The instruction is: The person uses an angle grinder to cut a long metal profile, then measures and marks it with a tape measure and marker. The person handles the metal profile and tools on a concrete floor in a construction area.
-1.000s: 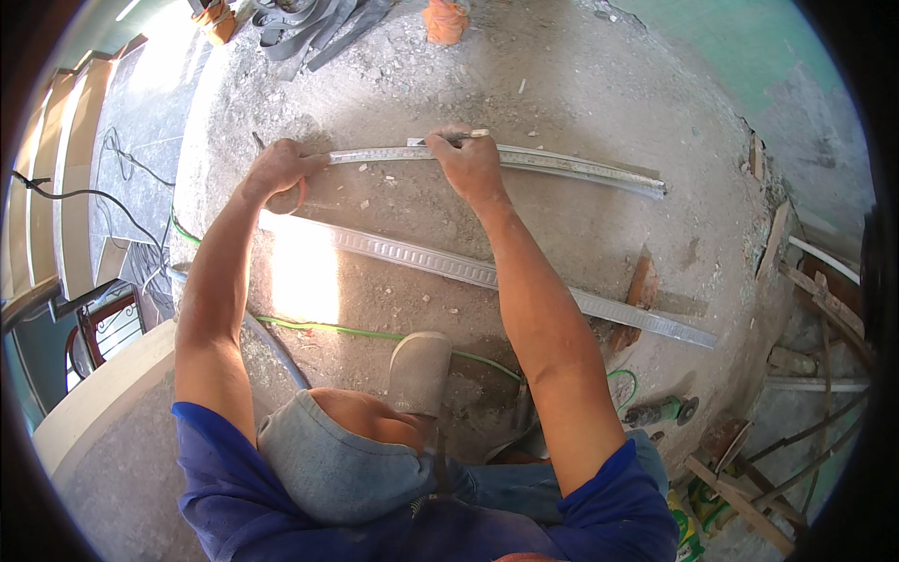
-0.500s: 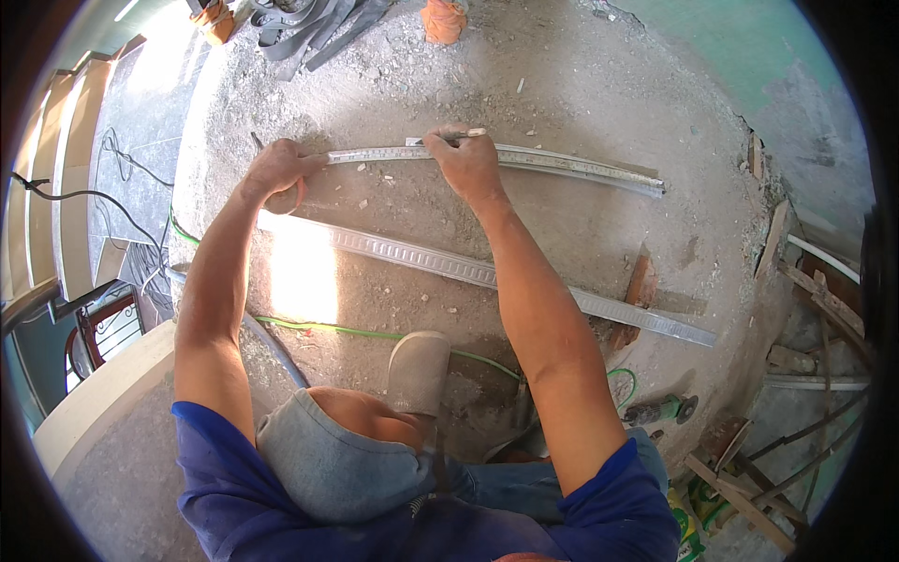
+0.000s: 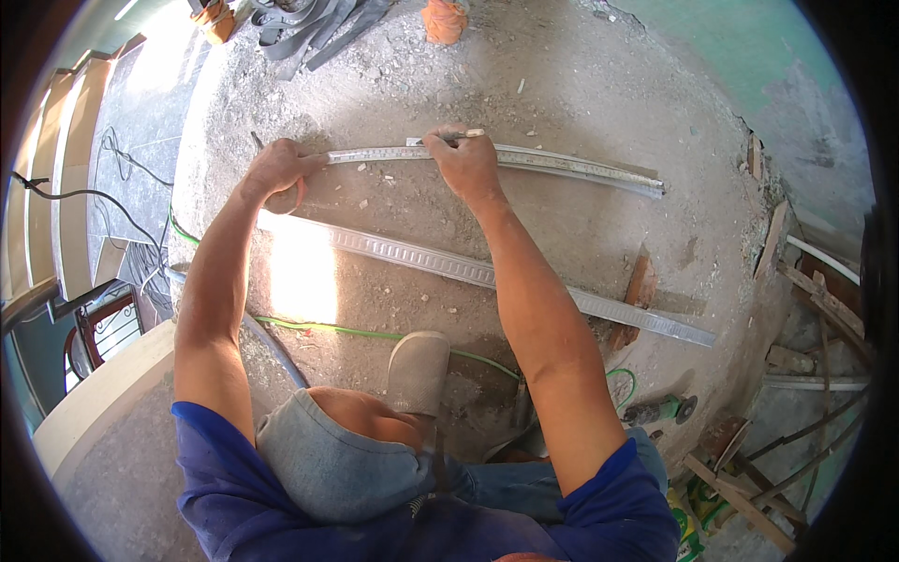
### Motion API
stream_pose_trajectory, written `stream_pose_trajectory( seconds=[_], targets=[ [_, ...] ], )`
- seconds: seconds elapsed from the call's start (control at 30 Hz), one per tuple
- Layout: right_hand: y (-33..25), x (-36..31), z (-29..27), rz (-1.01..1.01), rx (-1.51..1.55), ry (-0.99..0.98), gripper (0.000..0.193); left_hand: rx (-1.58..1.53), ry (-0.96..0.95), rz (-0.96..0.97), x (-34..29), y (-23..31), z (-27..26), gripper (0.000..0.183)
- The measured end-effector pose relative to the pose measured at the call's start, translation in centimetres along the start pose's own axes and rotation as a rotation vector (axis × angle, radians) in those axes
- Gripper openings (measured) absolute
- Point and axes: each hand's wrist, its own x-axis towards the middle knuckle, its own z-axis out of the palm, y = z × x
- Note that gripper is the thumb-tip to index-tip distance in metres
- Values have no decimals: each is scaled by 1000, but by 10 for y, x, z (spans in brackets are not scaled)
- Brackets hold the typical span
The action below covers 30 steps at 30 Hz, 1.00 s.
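Observation:
My left hand (image 3: 276, 167) is closed on a tape measure; its case is mostly hidden by the fingers, with a reddish loop hanging below. From there the pale tape blade (image 3: 375, 154) runs to the right, passing under my right hand (image 3: 466, 167) and lying along a narrow metal channel (image 3: 627, 184). My right hand pinches a thin pencil-like marker (image 3: 471, 133), its tip down by the left end of the channel. Nearer to me, a longer slotted metal channel (image 3: 412, 251) lies slantwise on the dusty floor, crossed by my right forearm.
A wooden block (image 3: 641, 286) lies beneath the slotted channel's right part. An angle grinder (image 3: 660, 410) sits at the right, near a pile of wood scraps (image 3: 740, 496). Grey straps (image 3: 314, 28) and an orange bundle (image 3: 443, 21) lie far off. A green cable (image 3: 365, 332) crosses the floor.

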Motion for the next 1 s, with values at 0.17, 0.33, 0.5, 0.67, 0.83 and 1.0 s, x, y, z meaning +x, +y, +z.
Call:
stream_pose_trajectory(
  seconds=[0.17, 0.33, 0.5, 0.67, 0.83, 1.0],
  targets=[
    [-3, 0, 0, 13, 0, -12, 25, -1, 9, 6, 1, -3, 1, 37],
    [-2, 0, 0, 18, 2, -10, 25, 19, -13, -26, 4, -4, 1, 39],
    [-2, 0, 2, 4, -5, 6, 24, 26, 19, -3, 7, -11, 3, 40],
    [-7, -1, -1, 54, 59, -16, 24, 14, 19, 18, 5, -8, 2, 40],
    [-10, -8, -13, -44, 248, 112, 23, 57, 68, 34, 11, -11, 7, 42],
    [-37, -36, -80, -165, 140, 44, 23, -42, 89, 105, -1, -15, 10, 44]
  ],
)
